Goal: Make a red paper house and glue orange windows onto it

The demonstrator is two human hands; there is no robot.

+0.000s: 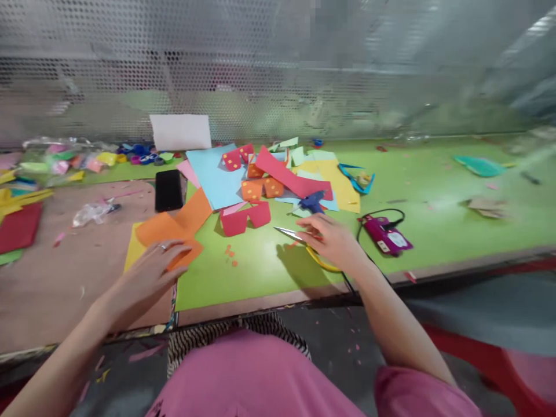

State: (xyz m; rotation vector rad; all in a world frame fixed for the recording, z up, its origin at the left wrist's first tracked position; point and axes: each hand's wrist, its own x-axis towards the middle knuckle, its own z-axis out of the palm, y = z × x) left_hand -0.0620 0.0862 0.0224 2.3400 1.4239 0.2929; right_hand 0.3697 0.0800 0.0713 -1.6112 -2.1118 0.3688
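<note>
The left hand (163, 260), a ring on one finger, rests over an orange sheet (158, 229) with its fingers extended and loosely apart; whether the thumb pinches the sheet's edge, I cannot tell. A yellow sheet (132, 249) shows from under the orange one, to the left of that hand's fingers. Beyond the left hand lies a black phone (168, 191).

The right hand (328, 237) grips scissors (287, 233) just above the surface (247, 281), fingers closed around them near the base of the blades, which point left toward the other hand. A yellow loop (319, 260) curves beneath the palm.

Between the hands, small orange bits (231, 252) lie scattered, and just beyond them are red paper glasses (245, 220). Farther out are orange glasses (262, 189) with yellow dots, and a red strip (289, 172) slants over other papers. A blue glue gun (313, 201) lies just beyond the right hand, and to that hand's right sits a magenta device (384, 234) with a black cable (402, 213).
</note>
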